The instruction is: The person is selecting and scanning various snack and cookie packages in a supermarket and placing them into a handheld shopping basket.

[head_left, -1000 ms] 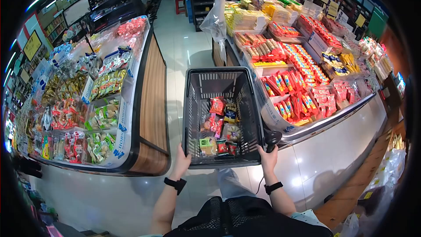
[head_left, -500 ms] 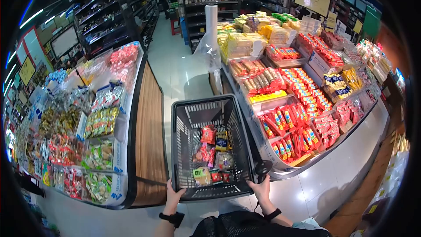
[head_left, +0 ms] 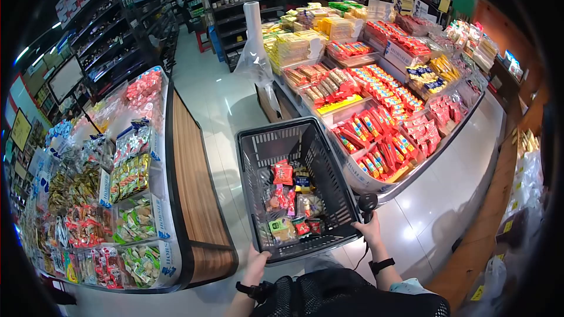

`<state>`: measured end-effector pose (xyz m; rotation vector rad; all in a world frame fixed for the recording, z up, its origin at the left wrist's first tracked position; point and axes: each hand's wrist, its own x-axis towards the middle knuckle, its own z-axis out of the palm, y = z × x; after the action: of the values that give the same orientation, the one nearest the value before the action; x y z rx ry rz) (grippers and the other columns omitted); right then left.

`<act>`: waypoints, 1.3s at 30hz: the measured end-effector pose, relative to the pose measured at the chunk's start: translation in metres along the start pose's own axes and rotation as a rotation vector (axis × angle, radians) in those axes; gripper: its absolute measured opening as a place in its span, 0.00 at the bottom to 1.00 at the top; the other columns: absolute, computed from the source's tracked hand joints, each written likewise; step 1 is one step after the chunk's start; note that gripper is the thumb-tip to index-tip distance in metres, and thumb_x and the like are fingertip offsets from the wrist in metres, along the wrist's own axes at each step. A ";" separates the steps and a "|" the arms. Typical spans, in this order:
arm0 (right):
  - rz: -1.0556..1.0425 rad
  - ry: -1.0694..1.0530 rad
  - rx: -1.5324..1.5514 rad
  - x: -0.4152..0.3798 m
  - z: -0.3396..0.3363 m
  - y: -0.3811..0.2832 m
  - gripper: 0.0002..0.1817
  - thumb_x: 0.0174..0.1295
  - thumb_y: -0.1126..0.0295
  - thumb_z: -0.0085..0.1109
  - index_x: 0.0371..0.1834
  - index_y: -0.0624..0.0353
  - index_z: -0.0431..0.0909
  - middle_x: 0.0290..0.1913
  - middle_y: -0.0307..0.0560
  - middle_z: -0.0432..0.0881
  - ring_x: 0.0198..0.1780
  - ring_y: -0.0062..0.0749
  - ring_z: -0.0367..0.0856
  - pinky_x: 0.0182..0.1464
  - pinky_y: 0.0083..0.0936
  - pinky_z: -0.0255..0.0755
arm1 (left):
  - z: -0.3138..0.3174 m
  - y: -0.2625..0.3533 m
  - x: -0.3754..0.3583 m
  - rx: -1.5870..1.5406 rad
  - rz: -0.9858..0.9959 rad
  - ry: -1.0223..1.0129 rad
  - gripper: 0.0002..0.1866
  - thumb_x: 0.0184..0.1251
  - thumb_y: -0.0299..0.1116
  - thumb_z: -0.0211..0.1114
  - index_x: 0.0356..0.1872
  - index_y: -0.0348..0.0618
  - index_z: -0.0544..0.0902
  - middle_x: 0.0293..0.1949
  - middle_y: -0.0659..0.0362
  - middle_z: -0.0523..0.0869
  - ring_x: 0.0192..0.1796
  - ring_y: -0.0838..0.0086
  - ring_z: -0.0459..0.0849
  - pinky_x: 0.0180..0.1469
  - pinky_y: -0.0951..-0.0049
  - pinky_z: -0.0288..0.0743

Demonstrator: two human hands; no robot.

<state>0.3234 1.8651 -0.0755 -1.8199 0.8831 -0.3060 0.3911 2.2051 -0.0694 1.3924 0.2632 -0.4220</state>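
A black shopping basket (head_left: 242, 179) is in front of me, between two display stands. My left hand (head_left: 256, 261) is shut on its near rim at the left corner, thumb on top. At the near right corner my right hand (head_left: 369, 230) grips the rim too. Just above that hand a black rounded piece (head_left: 368, 202) sticks up, and a thin cord hangs below. Inside the basket lie a red packet (head_left: 282, 174), a dark blue packet (head_left: 302, 184), a green-and-clear pack (head_left: 282, 230) and several other small snack packets.
On the left stands a wood-sided display (head_left: 197, 199) of bagged snacks. A display of red snack packets (head_left: 376, 123) is on the right, its corner close to the basket. A plastic bag roll (head_left: 253, 26) rises from that display's end. Dark shelves (head_left: 244, 0) line the back.
My view has turned to the right, so the stands and shelves shift left. The basket is now tilted relative to me, its right side closer to the right stand's corner. Both hands keep their grip.
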 end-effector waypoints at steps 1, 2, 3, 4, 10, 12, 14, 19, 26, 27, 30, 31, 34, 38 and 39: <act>0.000 0.040 0.034 -0.002 0.000 0.000 0.40 0.32 0.65 0.72 0.52 0.65 0.64 0.40 0.49 0.76 0.41 0.33 0.75 0.45 0.26 0.70 | 0.001 -0.005 0.001 0.005 0.004 -0.007 0.26 0.40 0.11 0.50 0.47 0.37 0.69 0.38 0.57 0.78 0.40 0.72 0.77 0.40 0.75 0.72; 0.000 0.047 0.041 -0.003 0.000 0.000 0.40 0.32 0.65 0.72 0.52 0.65 0.64 0.40 0.49 0.76 0.41 0.33 0.75 0.45 0.26 0.70 | 0.001 -0.012 0.004 0.008 -0.034 0.024 0.27 0.41 0.11 0.51 0.49 0.36 0.68 0.40 0.57 0.78 0.42 0.71 0.77 0.44 0.75 0.71; 0.046 0.064 -0.010 -0.007 0.000 -0.008 0.40 0.32 0.63 0.73 0.52 0.65 0.64 0.41 0.51 0.76 0.43 0.35 0.76 0.46 0.27 0.70 | 0.004 -0.013 0.004 0.011 -0.073 0.054 0.29 0.41 0.11 0.53 0.52 0.36 0.67 0.42 0.57 0.77 0.44 0.71 0.77 0.48 0.74 0.70; 0.093 0.080 -0.062 -0.008 0.000 -0.015 0.41 0.33 0.61 0.73 0.52 0.65 0.65 0.42 0.52 0.76 0.44 0.37 0.77 0.46 0.27 0.70 | 0.006 -0.013 0.003 -0.056 -0.065 0.066 0.27 0.42 0.12 0.54 0.51 0.36 0.68 0.40 0.57 0.78 0.43 0.70 0.77 0.47 0.74 0.70; 0.015 0.206 -0.208 0.002 0.003 -0.032 0.43 0.33 0.54 0.73 0.53 0.64 0.65 0.49 0.56 0.76 0.51 0.45 0.75 0.51 0.32 0.68 | 0.014 -0.014 0.014 0.063 0.052 0.101 0.22 0.45 0.14 0.54 0.47 0.36 0.70 0.40 0.56 0.78 0.44 0.71 0.77 0.49 0.73 0.68; 0.020 0.198 -0.220 0.003 -0.003 -0.032 0.43 0.33 0.54 0.73 0.53 0.64 0.65 0.48 0.56 0.76 0.50 0.44 0.75 0.51 0.31 0.68 | 0.021 -0.018 0.012 0.072 0.060 0.124 0.21 0.46 0.15 0.54 0.47 0.35 0.71 0.40 0.56 0.78 0.44 0.70 0.76 0.50 0.73 0.67; 0.014 0.193 -0.223 0.007 -0.009 -0.035 0.43 0.33 0.54 0.73 0.53 0.65 0.65 0.48 0.56 0.76 0.50 0.44 0.75 0.51 0.31 0.68 | 0.023 -0.032 0.014 0.086 0.088 0.139 0.19 0.49 0.18 0.56 0.47 0.35 0.71 0.41 0.55 0.78 0.44 0.68 0.76 0.50 0.72 0.67; -0.013 0.227 -0.202 0.020 -0.011 -0.032 0.43 0.34 0.54 0.73 0.53 0.66 0.66 0.49 0.56 0.75 0.52 0.44 0.74 0.53 0.31 0.67 | 0.036 -0.028 0.014 0.098 0.123 0.158 0.19 0.49 0.19 0.56 0.46 0.35 0.71 0.40 0.53 0.78 0.44 0.68 0.76 0.50 0.71 0.67; -0.002 0.202 -0.233 0.002 -0.002 -0.033 0.44 0.35 0.52 0.72 0.55 0.66 0.65 0.52 0.56 0.74 0.54 0.42 0.74 0.53 0.30 0.67 | 0.019 -0.045 0.002 0.058 0.109 0.143 0.20 0.53 0.20 0.60 0.49 0.36 0.69 0.43 0.56 0.77 0.46 0.70 0.75 0.52 0.73 0.66; -0.004 0.200 -0.215 0.000 -0.003 -0.033 0.44 0.34 0.51 0.72 0.54 0.66 0.66 0.50 0.55 0.75 0.52 0.41 0.75 0.52 0.29 0.68 | 0.019 -0.043 0.000 0.060 0.102 0.128 0.20 0.53 0.20 0.60 0.49 0.36 0.69 0.43 0.56 0.77 0.46 0.70 0.75 0.52 0.73 0.66; 0.058 0.242 -0.217 0.000 0.000 -0.024 0.44 0.33 0.50 0.72 0.53 0.66 0.67 0.48 0.54 0.76 0.50 0.41 0.76 0.51 0.29 0.68 | 0.018 -0.044 0.001 0.155 0.194 0.114 0.21 0.54 0.22 0.61 0.50 0.35 0.69 0.45 0.54 0.77 0.48 0.68 0.75 0.54 0.72 0.65; 0.052 0.260 -0.213 0.001 -0.001 -0.022 0.45 0.33 0.49 0.72 0.53 0.65 0.66 0.48 0.54 0.76 0.50 0.41 0.76 0.51 0.29 0.68 | 0.018 -0.049 0.003 0.152 0.185 0.107 0.21 0.54 0.22 0.61 0.50 0.35 0.69 0.45 0.54 0.77 0.48 0.68 0.75 0.54 0.72 0.65; 0.083 0.228 -0.178 0.001 -0.002 -0.027 0.45 0.33 0.49 0.72 0.54 0.65 0.66 0.48 0.54 0.77 0.50 0.42 0.76 0.51 0.29 0.68 | 0.020 -0.041 0.001 0.249 0.210 0.142 0.29 0.55 0.26 0.63 0.57 0.33 0.62 0.49 0.49 0.74 0.52 0.64 0.73 0.57 0.70 0.63; 0.094 0.183 -0.185 0.010 -0.008 -0.030 0.45 0.34 0.49 0.72 0.54 0.65 0.66 0.47 0.54 0.77 0.50 0.42 0.76 0.51 0.29 0.68 | 0.024 -0.045 0.007 0.339 0.191 0.218 0.35 0.56 0.30 0.64 0.62 0.33 0.55 0.53 0.43 0.71 0.56 0.60 0.71 0.59 0.68 0.61; 0.092 0.171 -0.179 0.014 -0.010 -0.031 0.45 0.34 0.49 0.72 0.54 0.66 0.66 0.47 0.55 0.77 0.50 0.42 0.76 0.52 0.29 0.68 | 0.026 -0.041 0.007 0.345 0.184 0.231 0.35 0.56 0.30 0.64 0.62 0.33 0.55 0.53 0.43 0.71 0.56 0.60 0.71 0.59 0.68 0.61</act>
<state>0.3408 1.8544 -0.0468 -1.9307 1.1407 -0.3368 0.3777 2.1735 -0.1049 1.7915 0.2555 -0.1561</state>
